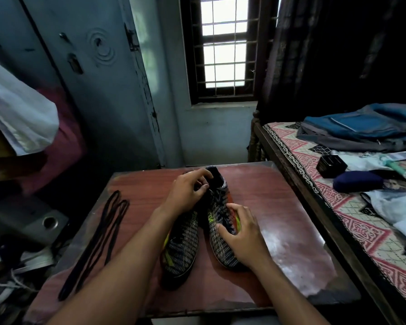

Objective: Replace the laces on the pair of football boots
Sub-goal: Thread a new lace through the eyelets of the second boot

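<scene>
knit-textured boots with glossy neon trim sit on a reddish wood-grain counter, its laminate worn and shiny in patches; matt black cloth laces lie alongside; printed cotton covers the bed.

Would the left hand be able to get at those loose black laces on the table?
Probably yes: the black laces lie uncovered on the table, left of the boots, nothing between. The left hand is busy at the boots' laces.
</scene>
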Demonstrator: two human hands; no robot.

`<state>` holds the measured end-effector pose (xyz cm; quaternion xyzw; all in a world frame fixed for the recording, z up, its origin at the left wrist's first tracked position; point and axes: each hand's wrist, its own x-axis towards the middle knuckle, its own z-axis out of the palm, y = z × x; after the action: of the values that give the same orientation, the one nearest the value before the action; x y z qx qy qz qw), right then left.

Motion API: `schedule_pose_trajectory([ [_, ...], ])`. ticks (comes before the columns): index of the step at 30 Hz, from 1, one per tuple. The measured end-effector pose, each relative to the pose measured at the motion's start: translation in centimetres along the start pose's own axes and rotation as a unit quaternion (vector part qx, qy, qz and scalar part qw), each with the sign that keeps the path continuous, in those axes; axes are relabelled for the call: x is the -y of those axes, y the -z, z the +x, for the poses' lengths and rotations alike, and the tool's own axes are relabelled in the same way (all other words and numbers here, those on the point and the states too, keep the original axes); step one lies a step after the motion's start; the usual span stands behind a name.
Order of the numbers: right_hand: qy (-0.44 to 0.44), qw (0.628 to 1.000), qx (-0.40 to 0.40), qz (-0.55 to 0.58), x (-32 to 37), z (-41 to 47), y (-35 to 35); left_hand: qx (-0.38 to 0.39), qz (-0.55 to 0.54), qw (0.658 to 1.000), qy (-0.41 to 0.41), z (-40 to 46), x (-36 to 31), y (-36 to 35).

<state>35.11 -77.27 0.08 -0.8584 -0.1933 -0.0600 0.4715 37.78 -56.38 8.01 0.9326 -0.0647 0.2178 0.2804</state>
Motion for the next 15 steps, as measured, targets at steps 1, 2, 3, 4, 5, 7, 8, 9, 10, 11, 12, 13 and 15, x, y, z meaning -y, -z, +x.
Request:
schedule_pose_trajectory([
  [1, 0.003, 1.0, -0.006, 0.0, 0.0, 0.0, 0.0, -0.001, -0.002, 1.0, -0.002, 0.0, 0.2, -0.2],
  [2, 0.005, 1.0, -0.009, 0.001, 0.0, 0.0, -0.1, 0.001, 0.001, 1.0, -0.001, 0.1, 0.4, -0.3],
  [3, 0.008, 1.0, -0.007, -0.001, 0.0, 0.0, -0.2, 0.007, 0.01, 1.0, 0.003, 0.2, 0.4, -0.2],
  [4, 0.01, 1.0, 0.002, -0.011, 0.0, 0.0, -0.1, 0.02, 0.027, 0.999, 0.003, 0.3, 0.4, -0.1],
  [5, 0.015, 0.999, 0.017, -0.035, 0.2, 0.0, 0.0, 0.034, 0.049, 0.998, 0.0, 0.3, 0.3, 0.0],
  [7, 0.033, 0.99, 0.064, -0.123, 0.7, 0.5, 0.7, 0.064, 0.087, 0.994, -0.01, 0.2, 0.0, 0.1],
  [8, 0.043, 0.982, 0.088, -0.164, 1.1, 1.0, 1.2, 0.073, 0.098, 0.992, -0.015, 0.1, -0.1, 0.1],
  [9, 0.054, 0.973, 0.107, -0.196, 1.4, 1.8, 1.8, 0.076, 0.103, 0.992, -0.018, 0.1, -0.1, 0.1],
  [10, 0.062, 0.966, 0.125, -0.216, 1.7, 2.6, 2.2, 0.075, 0.104, 0.992, -0.019, 0.0, 0.1, 0.1],
  [11, 0.067, 0.962, 0.138, -0.226, 2.0, 3.3, 2.6, 0.073, 0.102, 0.992, -0.018, 0.0, 0.2, 0.1],
  [12, 0.067, 0.96, 0.146, -0.228, 2.1, 4.0, 2.8, 0.071, 0.102, 0.992, -0.018, 0.0, 0.3, 0.0],
  [13, 0.065, 0.961, 0.146, -0.223, 2.2, 4.5, 2.8, 0.07, 0.102, 0.992, -0.018, 0.0, 0.4, 0.0],
  [15, 0.048, 0.968, 0.144, -0.199, 2.2, 5.4, 2.9, 0.068, 0.103, 0.992, -0.021, 0.0, 0.4, -0.2],
])
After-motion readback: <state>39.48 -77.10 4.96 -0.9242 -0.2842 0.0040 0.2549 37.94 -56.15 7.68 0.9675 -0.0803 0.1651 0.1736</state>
